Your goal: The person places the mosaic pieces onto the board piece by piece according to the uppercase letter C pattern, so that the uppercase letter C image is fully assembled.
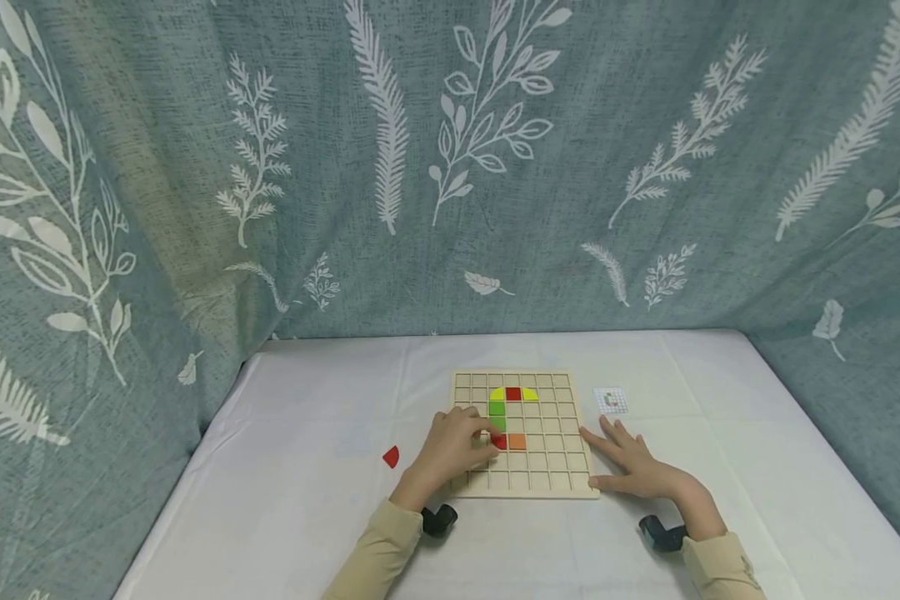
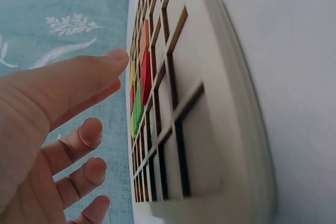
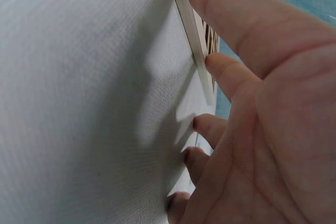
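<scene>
A pale wooden grid board (image 1: 547, 482) lies on the table and bears several flat coloured pieces. Over its left part is my left hand (image 1: 456, 442), thumb and index finger straight on either side of a red piece (image 1: 499, 442). The left wrist view shows that red piece (image 2: 146, 80) lying in the grid, the fingertips (image 2: 118, 55) just off it. An orange square (image 1: 517, 442) sits to its right, green squares (image 1: 497, 408) above it. My right hand (image 1: 640, 467) has spread fingers; thumb and index finger touch the board's right edge, and the other fingertips rest on the cloth.
Left of the board lies a loose red quarter-round piece (image 1: 391, 456). A small printed pattern card (image 1: 611, 400) is at the board's upper right. Along the board's upper rows sit a red square (image 1: 513, 393) and yellow curved pieces (image 1: 530, 394). A patterned curtain (image 1: 435, 275) hangs behind the table.
</scene>
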`<state>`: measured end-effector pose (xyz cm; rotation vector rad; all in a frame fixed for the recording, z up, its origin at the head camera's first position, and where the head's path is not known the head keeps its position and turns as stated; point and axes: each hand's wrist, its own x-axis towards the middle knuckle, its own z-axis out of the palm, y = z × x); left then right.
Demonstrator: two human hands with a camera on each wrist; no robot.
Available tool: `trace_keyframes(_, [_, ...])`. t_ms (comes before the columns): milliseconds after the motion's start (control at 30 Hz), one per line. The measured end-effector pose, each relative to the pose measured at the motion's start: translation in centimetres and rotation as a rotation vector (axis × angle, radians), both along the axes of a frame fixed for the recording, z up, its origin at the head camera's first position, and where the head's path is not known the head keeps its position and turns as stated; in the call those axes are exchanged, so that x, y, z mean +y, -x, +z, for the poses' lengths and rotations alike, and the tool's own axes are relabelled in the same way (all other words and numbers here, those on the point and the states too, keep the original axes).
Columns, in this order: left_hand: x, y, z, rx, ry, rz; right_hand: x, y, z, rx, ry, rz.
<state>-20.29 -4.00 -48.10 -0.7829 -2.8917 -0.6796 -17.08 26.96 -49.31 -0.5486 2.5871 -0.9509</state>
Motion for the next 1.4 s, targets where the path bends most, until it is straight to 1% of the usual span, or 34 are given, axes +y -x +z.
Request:
trace_keyframes(233, [-1.1,-0.5,0.3,-0.014,0.003,0.014,0.0,0.0,-0.1,0.002,-0.001,-0.005])
trace_keyframes(367, [-1.8,-0.9,0.3,-0.024,-0.011,0.007,0.1,0.0,-0.2,0.005,-0.008,-0.007])
trace_keyframes(467, [-2.3,-1.1,0.2,-0.016,-0.015,0.008,0.0,0.0,-0.2,0.007,-0.007,-0.006])
trace_keyframes(600, [-3.1,-1.5,0.1,0.003,-0.007,0.025,0.0,-0.1,-0.1,0.009,0.001,-0.002])
trace_keyframes(733, [-4.0,-1.8,0.1,0.029,-0.017,0.040,-0.1,-0.2,0.0,0.006,-0.009,-0.005])
trace_keyframes(867, [-4.9,-2.0,-0.1,0.037,-0.013,0.076,-0.1,-0.2,0.1,0.008,-0.009,-0.008])
trace_keyframes(1067, [-6.3,-2.2,-0.5,0.022,0.008,0.140,-0.1,-0.1,-0.1,0.010,-0.008,-0.005])
trace_keyframes(1200, [-7.3,-2.4,-0.6,0.027,0.008,0.165,-0.1,0.0,-0.3,0.003,-0.011,-0.012])
trace_keyframes(1400, [-8.7,-2.6,-0.5,0.028,-0.015,0.195,0.0,0.0,-0.3,0.004,-0.017,-0.017])
